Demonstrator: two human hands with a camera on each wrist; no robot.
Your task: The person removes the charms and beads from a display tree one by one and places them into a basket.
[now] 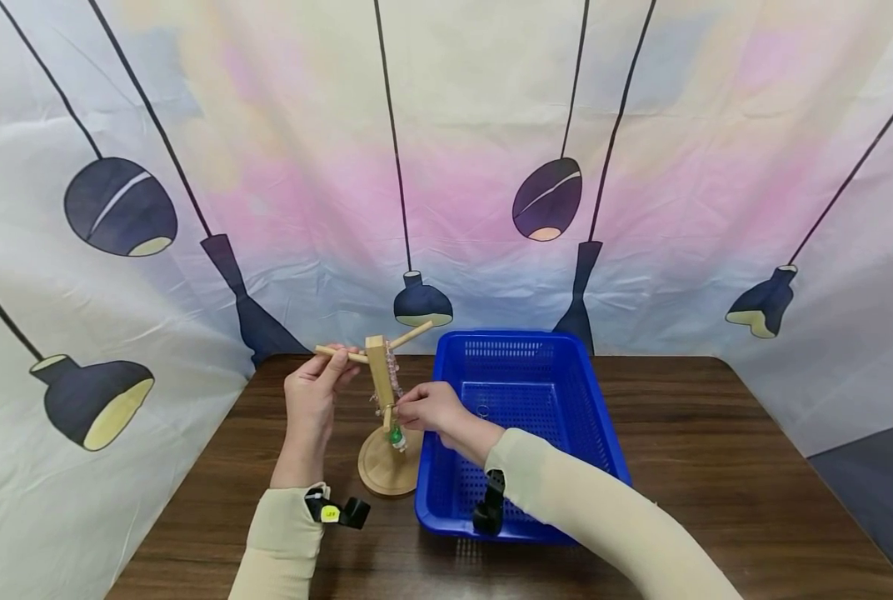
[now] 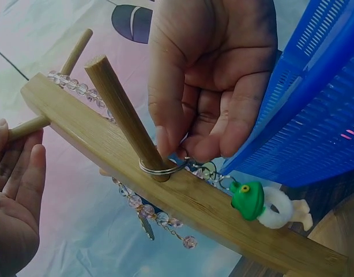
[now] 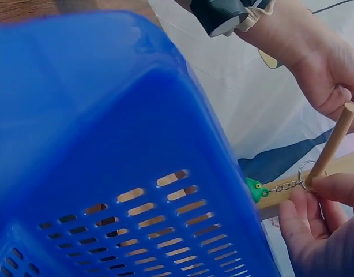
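A wooden peg stand (image 1: 381, 375) rises from a round base beside the basket. My left hand (image 1: 315, 392) grips one of its upper pegs (image 1: 341, 354) between thumb and fingers. At a lower peg (image 2: 128, 109), my right hand (image 1: 439, 410) pinches a keychain by its metal ring (image 2: 159, 171). The ring encircles that peg near the post in the left wrist view. From its short chain (image 3: 285, 187) hangs a charm with a green frog head (image 2: 248, 200) and white body. Clear and pink bead strings (image 2: 136, 203) hang on the stand's other pegs.
A blue perforated basket (image 1: 426, 500) stands right of the stand, close against its base, under my right forearm. A small ring-shaped item (image 1: 482, 412) shows inside it. The dark wooden table (image 1: 686, 467) ends at a cloth backdrop (image 1: 476, 125) printed with lamps.
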